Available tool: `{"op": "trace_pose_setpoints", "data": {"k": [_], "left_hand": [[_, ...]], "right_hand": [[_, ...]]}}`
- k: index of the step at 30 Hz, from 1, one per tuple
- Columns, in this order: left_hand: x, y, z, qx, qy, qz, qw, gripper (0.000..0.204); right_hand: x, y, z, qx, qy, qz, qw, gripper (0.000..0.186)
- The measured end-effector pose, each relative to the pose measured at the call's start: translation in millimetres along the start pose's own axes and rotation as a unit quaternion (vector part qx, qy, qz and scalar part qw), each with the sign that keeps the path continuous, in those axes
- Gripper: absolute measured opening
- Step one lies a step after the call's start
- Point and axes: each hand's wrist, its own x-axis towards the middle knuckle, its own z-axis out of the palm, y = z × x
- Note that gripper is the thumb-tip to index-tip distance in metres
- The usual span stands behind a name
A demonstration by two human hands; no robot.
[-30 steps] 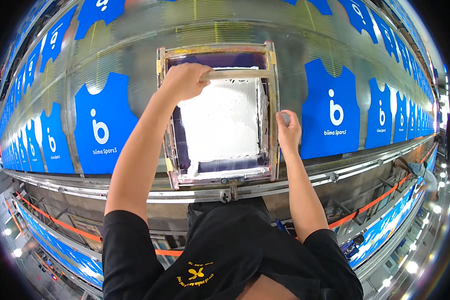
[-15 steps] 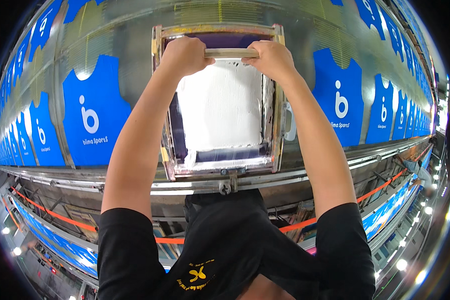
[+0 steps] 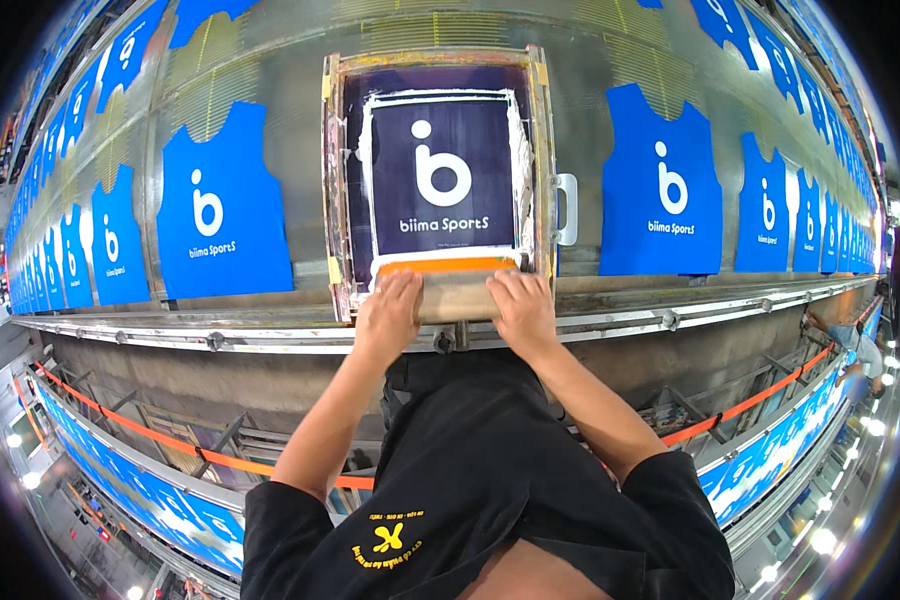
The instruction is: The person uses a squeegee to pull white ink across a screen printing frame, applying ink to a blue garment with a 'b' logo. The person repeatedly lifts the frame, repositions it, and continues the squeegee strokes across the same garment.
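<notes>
Both hands grip one squeegee (image 3: 457,295) with a wooden handle and an orange blade, at the near end of a printing screen (image 3: 335,180). My left hand (image 3: 390,312) wraps round its left end, my right hand (image 3: 525,310) its right end. The framed screen lies on the long table; its dark mesh shows a white round logo with lettering below. White ink (image 3: 520,165) lines the sides and far edge of the printed area, and a white band lies along the blade. A white handle (image 3: 567,210) sticks out at the frame's right side.
Blue sleeveless shirt panels with white logos lie in rows on both sides, one (image 3: 225,200) left and another (image 3: 662,185) right. A metal rail (image 3: 610,325) with knobs edges the table. Behind me run an orange strip (image 3: 750,405) and another table of blue panels.
My hands have pulled the squeegee from the screen's far end to its near end. White ink that covered the mesh is swept toward me, and the logo now shows.
</notes>
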Motion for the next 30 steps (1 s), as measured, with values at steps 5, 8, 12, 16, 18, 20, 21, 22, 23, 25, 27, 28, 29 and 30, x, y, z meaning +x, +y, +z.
{"op": "trace_pose_setpoints", "data": {"k": [5, 8, 12, 16, 18, 20, 21, 22, 23, 25, 27, 28, 29, 30], "left_hand": [[-0.1, 10.2, -44.1, -0.042, -0.192, -0.027, 0.980, 0.040], [67.1, -7.7, -71.5, -0.039, -0.255, -0.036, 0.966, 0.028], [213.5, -57.0, -95.6, 0.015, -0.244, -0.008, 0.970, 0.038], [319.1, -91.8, -109.3, 0.058, -0.170, 0.018, 0.984, 0.049], [331.3, -98.3, -98.9, 0.042, -0.159, -0.014, 0.986, 0.045], [319.7, -97.6, -80.7, 0.038, -0.128, -0.019, 0.991, 0.038], [298.1, -95.4, -67.6, 0.026, -0.106, -0.013, 0.994, 0.035], [274.5, -92.5, -56.2, 0.013, -0.057, 0.003, 0.998, 0.032], [246.1, -86.4, -44.3, 0.013, -0.065, -0.014, 0.998, 0.026], [174.8, -66.0, -28.3, -0.012, 0.020, 0.022, 0.999, 0.012], [116.7, -43.1, -19.8, -0.074, 0.032, 0.009, 0.997, 0.015], [91.2, -33.7, -19.8, -0.052, -0.051, -0.033, 0.997, 0.030], [74.0, -25.4, -20.8, -0.072, -0.054, -0.044, 0.995, 0.033], [66.3, -22.6, -24.1, -0.074, -0.023, -0.016, 0.997, 0.030]], "right_hand": [[-8.4, -6.6, -35.7, 0.050, -0.046, -0.007, 0.998, 0.044], [39.9, 16.3, -50.3, 0.036, -0.038, -0.003, 0.999, 0.031], [180.2, 70.5, -55.4, -0.001, -0.010, 0.041, 0.999, 0.029], [291.7, 111.8, -72.2, -0.007, -0.044, 0.125, 0.991, 0.030], [304.7, 116.0, -57.4, 0.001, -0.047, 0.162, 0.986, 0.028], [289.2, 115.7, -38.1, -0.001, -0.012, 0.138, 0.990, 0.028], [267.9, 113.8, -28.8, -0.009, 0.004, 0.112, 0.994, 0.027], [246.9, 111.9, -21.8, -0.015, 0.040, 0.064, 0.997, 0.027], [220.7, 105.7, -15.1, -0.022, 0.015, 0.067, 0.997, 0.029], [155.9, 78.2, -8.1, -0.016, 0.016, 0.042, 0.999, 0.038], [102.9, 46.3, -7.6, -0.009, -0.017, 0.063, 0.998, 0.047], [81.6, 33.0, -9.6, 0.013, -0.008, 0.058, 0.998, 0.044], [67.5, 24.4, -11.2, 0.019, -0.006, 0.047, 0.999, 0.044], [58.2, 18.4, -13.7, 0.023, -0.003, 0.042, 0.999, 0.043]]}}
